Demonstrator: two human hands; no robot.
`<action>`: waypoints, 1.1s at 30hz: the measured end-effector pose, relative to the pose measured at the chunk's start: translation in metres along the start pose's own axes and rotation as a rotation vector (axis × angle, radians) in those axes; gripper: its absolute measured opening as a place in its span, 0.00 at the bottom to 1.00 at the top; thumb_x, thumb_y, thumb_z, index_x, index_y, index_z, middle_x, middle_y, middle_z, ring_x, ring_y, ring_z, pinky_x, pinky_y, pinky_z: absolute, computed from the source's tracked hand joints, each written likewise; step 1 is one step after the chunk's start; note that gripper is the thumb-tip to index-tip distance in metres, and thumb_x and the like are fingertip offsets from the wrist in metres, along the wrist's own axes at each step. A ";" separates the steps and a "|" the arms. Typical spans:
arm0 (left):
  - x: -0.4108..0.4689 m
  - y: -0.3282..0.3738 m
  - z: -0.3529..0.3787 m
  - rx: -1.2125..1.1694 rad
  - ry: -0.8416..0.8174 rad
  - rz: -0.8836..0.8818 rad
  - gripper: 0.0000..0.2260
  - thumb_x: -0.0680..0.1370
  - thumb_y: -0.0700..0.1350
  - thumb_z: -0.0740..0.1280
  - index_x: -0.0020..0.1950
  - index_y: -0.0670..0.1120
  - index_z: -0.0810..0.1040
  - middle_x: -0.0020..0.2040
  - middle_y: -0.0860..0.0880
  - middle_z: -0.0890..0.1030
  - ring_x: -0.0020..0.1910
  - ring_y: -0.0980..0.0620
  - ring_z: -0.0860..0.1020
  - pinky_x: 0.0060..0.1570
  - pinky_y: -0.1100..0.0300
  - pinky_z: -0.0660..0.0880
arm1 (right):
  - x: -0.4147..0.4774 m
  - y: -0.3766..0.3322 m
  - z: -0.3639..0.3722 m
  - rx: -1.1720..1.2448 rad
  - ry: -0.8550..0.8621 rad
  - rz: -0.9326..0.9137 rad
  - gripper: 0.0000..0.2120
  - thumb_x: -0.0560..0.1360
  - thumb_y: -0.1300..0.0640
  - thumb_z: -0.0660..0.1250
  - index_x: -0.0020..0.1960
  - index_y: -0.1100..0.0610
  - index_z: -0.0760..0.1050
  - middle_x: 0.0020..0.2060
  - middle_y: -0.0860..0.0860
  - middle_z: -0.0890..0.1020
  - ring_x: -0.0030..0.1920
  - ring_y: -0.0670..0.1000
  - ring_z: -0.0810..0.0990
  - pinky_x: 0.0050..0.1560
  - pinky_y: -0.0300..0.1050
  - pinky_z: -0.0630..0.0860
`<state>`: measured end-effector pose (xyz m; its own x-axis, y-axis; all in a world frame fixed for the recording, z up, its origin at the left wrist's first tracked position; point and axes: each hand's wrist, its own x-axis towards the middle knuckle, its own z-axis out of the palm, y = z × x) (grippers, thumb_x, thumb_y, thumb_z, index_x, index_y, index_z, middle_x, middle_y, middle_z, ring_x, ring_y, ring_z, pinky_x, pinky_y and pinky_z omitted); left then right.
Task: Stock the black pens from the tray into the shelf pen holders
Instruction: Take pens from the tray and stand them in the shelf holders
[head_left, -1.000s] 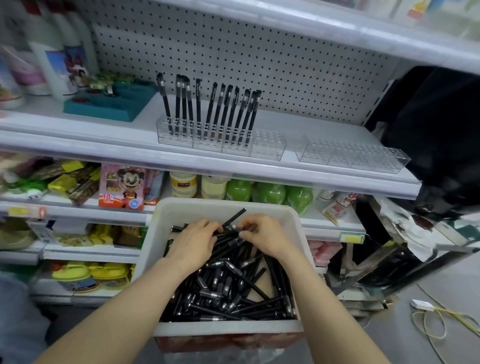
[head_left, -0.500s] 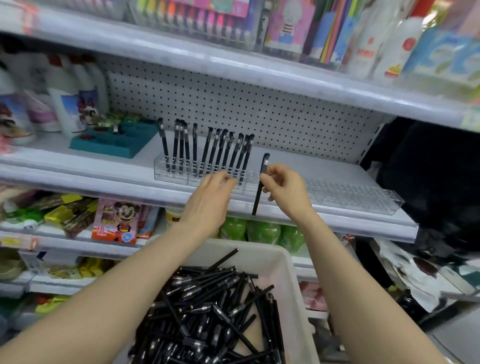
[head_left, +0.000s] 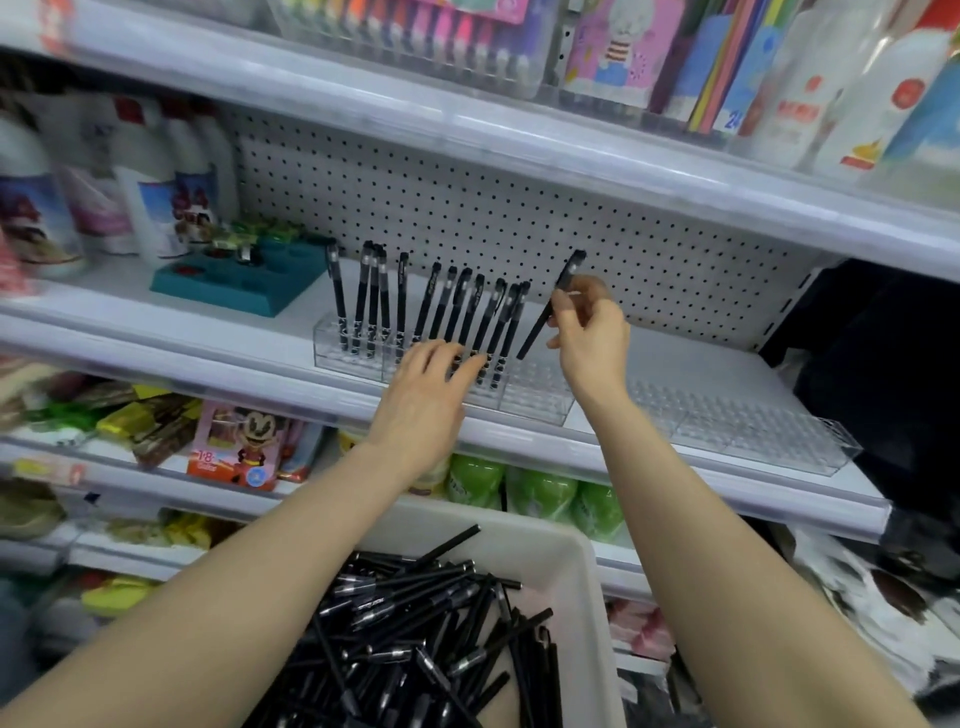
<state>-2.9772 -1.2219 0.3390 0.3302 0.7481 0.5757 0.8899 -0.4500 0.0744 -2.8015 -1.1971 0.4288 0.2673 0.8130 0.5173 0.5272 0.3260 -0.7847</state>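
Right hand (head_left: 589, 332) pinches one black pen (head_left: 542, 320), capped, matte, tilted, tip down over clear pen holder (head_left: 540, 400) on shelf. Left hand (head_left: 428, 400) flat, fingers straight, touching holder front. Standing pens (head_left: 441, 306) fill holder's left part. Loose pens (head_left: 415, 639) piled in white tray (head_left: 587, 571) below.

Tray (head_left: 587, 561) cut off at bottom edge, left bottles (head_left: 145, 192) blurred, pen holder (head_left: 535, 395) partly behind left hand (head_left: 421, 400)
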 end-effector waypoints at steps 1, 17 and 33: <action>0.000 0.000 0.000 0.001 0.013 0.005 0.30 0.73 0.40 0.71 0.74 0.47 0.66 0.69 0.44 0.69 0.70 0.43 0.64 0.72 0.47 0.60 | 0.001 0.003 0.004 -0.018 -0.019 -0.010 0.02 0.80 0.56 0.62 0.53 0.50 0.72 0.40 0.52 0.82 0.38 0.53 0.81 0.36 0.45 0.80; -0.002 0.000 0.006 0.033 0.007 -0.017 0.33 0.71 0.39 0.72 0.74 0.47 0.64 0.70 0.43 0.68 0.71 0.42 0.63 0.73 0.47 0.58 | -0.014 0.029 0.025 -0.295 -0.174 -0.047 0.08 0.82 0.56 0.59 0.55 0.60 0.72 0.37 0.51 0.77 0.37 0.55 0.73 0.36 0.43 0.62; -0.083 0.008 -0.025 -0.435 0.034 -0.217 0.18 0.77 0.39 0.65 0.67 0.49 0.74 0.62 0.50 0.73 0.62 0.51 0.71 0.62 0.53 0.70 | -0.132 0.022 0.013 -0.257 -0.036 -0.069 0.06 0.77 0.62 0.66 0.53 0.55 0.79 0.46 0.47 0.81 0.46 0.47 0.78 0.49 0.41 0.75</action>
<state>-3.0050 -1.2998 0.3125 0.1347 0.8339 0.5352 0.7205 -0.4532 0.5249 -2.8353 -1.2908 0.3386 0.1970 0.8113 0.5504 0.7322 0.2515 -0.6329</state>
